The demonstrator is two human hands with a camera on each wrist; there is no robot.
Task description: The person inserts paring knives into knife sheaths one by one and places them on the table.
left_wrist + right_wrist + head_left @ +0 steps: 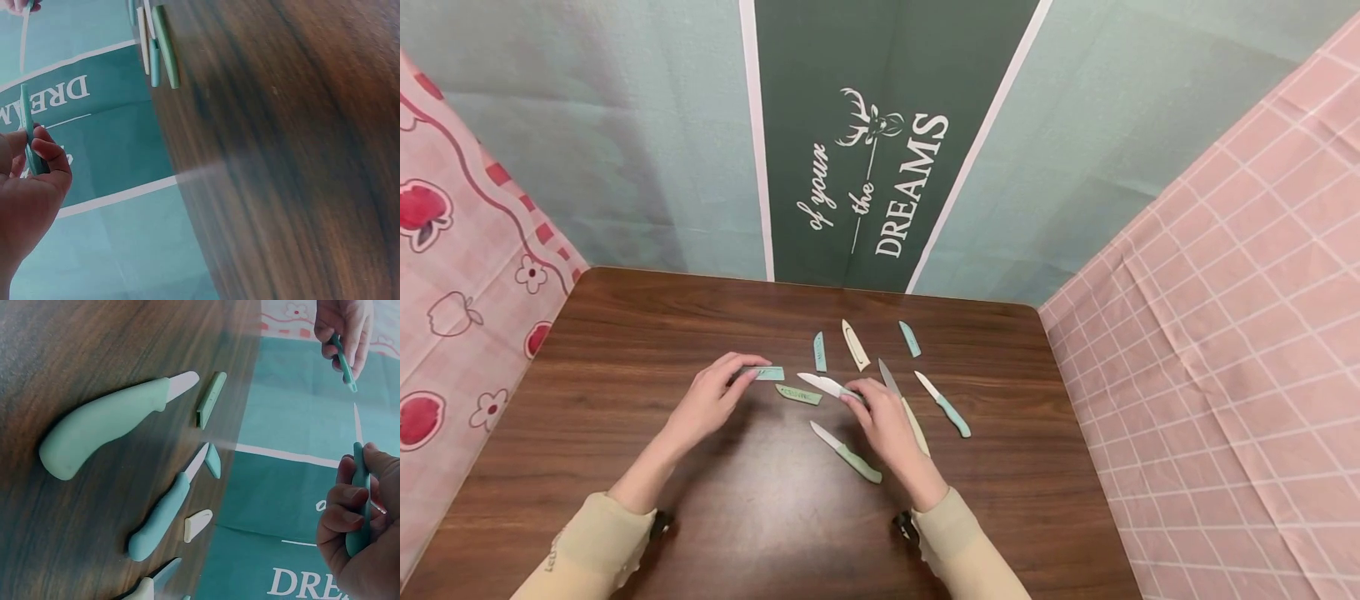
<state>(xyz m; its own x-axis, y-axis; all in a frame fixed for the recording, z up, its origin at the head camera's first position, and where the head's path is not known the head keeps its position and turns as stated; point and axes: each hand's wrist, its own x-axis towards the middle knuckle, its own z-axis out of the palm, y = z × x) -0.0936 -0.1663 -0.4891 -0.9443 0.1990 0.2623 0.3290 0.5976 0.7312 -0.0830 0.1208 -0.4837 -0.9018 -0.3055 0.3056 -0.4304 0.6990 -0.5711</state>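
My left hand [706, 402] pinches a blue-green blade sheath [769, 373] by its far end, with the open end toward the right. In my right hand [886, 418] is a small knife, its blue-green handle [359, 500] wrapped by the fingers. The white blade [822, 383] points left at the sheath, and in the right wrist view a small gap separates the tip from the sheath's mouth. Both are held above the table. Just below them lies a green sheath [800, 395] with lettering. A green-handled knife [857, 463] lies nearer me.
Right of the right hand lie a cream-handled knife [916, 427], partly hidden by that hand, and a blue-handled knife [953, 417]. Farther back are a cream sheath [853, 343] and two blue sheaths, one left [819, 353] and one right [911, 340]. Fabric walls border the wooden table [647, 333].
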